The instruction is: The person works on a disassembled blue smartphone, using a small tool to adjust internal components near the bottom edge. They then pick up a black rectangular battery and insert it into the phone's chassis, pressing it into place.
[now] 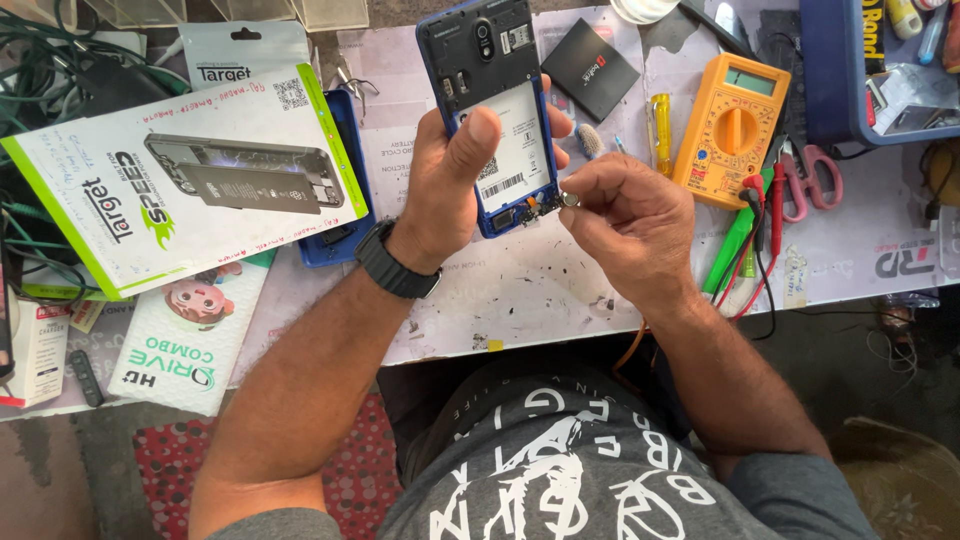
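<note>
Head-camera view over a cluttered repair desk (560, 300): a person's left hand (450, 190), a black watch (395, 262) on its wrist, is closed around a blue smartphone with its back cover removed (490, 90), thumb pressed on the white-labelled battery, holding it upright above the desk. The right hand (630, 225) meets the phone's lower edge, thumb and forefinger pinched on a small round silver part (570, 199) at the exposed bottom corner, the other fingers curled. Just right of the hands lie an orange digital multimeter (730, 125) with red and black probe leads, a yellow-handled screwdriver (662, 130) and red-handled scissors (812, 175). To the left, a white-and-green battery package (190, 175) rests partly over a blue phone back cover (345, 210).
</note>
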